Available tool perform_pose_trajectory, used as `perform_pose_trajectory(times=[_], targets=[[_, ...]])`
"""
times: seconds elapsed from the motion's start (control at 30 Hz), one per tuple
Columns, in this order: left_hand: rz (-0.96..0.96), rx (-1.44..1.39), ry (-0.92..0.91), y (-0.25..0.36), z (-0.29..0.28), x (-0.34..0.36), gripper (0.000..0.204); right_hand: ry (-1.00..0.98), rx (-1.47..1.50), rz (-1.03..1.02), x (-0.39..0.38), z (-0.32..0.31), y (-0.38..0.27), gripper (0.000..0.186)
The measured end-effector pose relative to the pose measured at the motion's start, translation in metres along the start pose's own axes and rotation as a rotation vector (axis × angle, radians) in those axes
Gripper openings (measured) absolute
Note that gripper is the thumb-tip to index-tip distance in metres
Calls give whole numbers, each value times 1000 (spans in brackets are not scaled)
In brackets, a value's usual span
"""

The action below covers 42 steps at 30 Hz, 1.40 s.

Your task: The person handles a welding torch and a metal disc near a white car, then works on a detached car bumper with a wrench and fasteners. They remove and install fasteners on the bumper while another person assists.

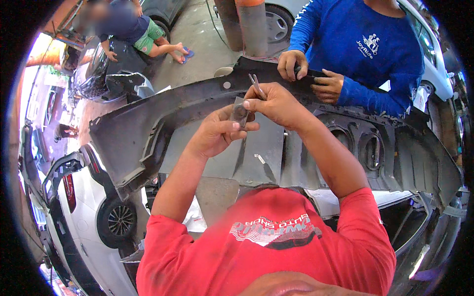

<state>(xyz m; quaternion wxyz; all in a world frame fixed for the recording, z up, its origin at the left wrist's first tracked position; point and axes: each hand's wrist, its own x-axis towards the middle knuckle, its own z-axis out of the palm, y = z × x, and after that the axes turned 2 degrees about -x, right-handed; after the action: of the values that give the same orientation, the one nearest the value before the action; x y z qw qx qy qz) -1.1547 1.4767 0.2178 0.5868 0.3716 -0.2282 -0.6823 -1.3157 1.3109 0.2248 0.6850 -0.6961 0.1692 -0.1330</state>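
In front of me, my left hand (218, 129) is closed, pinching a small, flat, see-through piece (240, 116) with a dark patch in it; it looks like a little plastic packet. The thumb and finger of my right hand (277, 104) grip its upper end. A slim metal tool with two prongs (256, 84) sticks up out of my right fist; its exact kind is hidden by the fingers. Below both hands lies a large dark grey car bumper (185, 135), inner side up. A small whitish strip (260, 159) is on its surface, close to me.
Across the bumper, a co-worker in a blue long-sleeved shirt (360, 47) has both hands near its far edge. Another person (131, 29) sits at the back left. A white car (91, 217) stands to my left, and an orange-topped post (253, 27) rises behind the bumper.
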Motion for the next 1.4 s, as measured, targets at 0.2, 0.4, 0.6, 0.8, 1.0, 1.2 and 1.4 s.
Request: perform_pose_trajectory(times=[0.2, 0.4, 0.6, 0.8, 1.0, 1.2, 1.4], targets=[[-43, -89, 171, -32, 19, -3, 48, 136, -241, 20, -26, 0, 26, 14], [-29, 136, 386, -68, 38, -5, 33, 241, -545, -85, -60, 10, 49, 28], [55, 348, 540, -59, 23, -19, 29, 293, -253, 145, -93, -20, 40, 40], [77, 309, 540, -53, 10, -23, 39, 325, -14, 356, -145, -59, 61, 44], [133, 142, 442, -58, 1, -11, 44, 459, 504, 232, -187, -91, 63, 30], [275, 439, 449, -56, -9, 8, 50, 482, 642, 243, -200, -95, 68, 26], [386, 842, 451, -51, -21, 17, 71, 474, 637, 207, -198, -97, 73, 28]])
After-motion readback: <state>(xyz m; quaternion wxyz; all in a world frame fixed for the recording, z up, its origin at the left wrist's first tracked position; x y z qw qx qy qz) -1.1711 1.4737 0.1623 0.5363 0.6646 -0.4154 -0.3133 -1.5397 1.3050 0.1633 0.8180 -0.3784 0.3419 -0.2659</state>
